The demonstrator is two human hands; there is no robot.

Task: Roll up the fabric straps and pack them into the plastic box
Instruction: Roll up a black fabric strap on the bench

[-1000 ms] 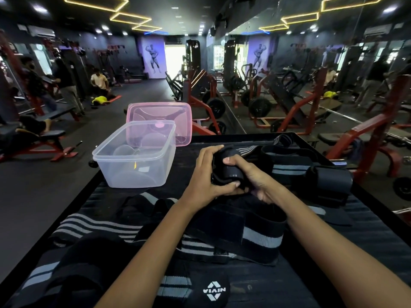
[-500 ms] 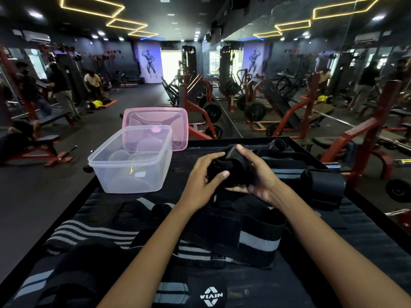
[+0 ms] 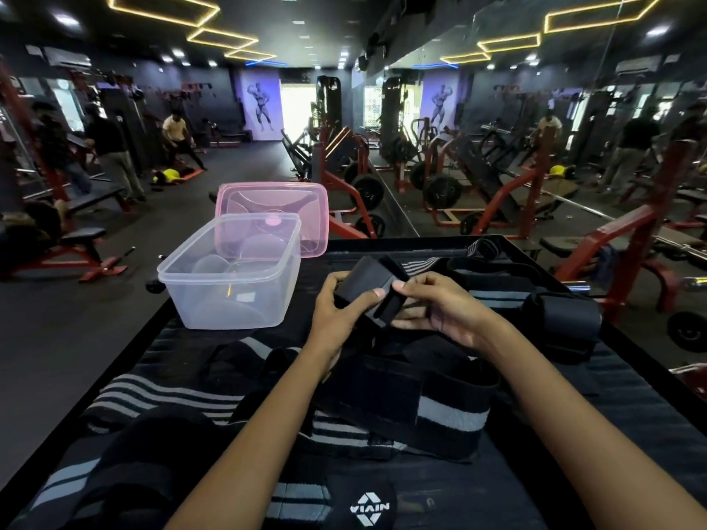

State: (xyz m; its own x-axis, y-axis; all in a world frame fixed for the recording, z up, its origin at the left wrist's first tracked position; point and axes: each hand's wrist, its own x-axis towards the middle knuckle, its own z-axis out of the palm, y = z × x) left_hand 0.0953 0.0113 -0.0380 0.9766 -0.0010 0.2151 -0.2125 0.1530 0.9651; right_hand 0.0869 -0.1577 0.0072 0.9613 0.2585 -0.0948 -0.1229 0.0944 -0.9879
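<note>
Two hands: both gripped one black roll (image 3: 373, 286) above the table (image 3: 627, 380).
Left hand (image 3: 338, 309): fingers curled round the roll's left side, thumb on its near face.
Right hand (image 3: 440, 307): thumb and fingers pinched the roll's right end.
Box (image 3: 233, 273): clear, open, left of the hands, apart from them.
Lid (image 3: 273, 218): pink, just behind the box.
Straps (image 3: 398, 399): loose, striped, heaped nearer on the table.
Second roll (image 3: 562, 323): lay at right.

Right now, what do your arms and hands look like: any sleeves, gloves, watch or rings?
Both forearms are bare as far as the picture shows, with no sleeve cuff in view. The left hand and right hand are ungloved. No watch, band or ring shows on either wrist or on the visible fingers.
</note>
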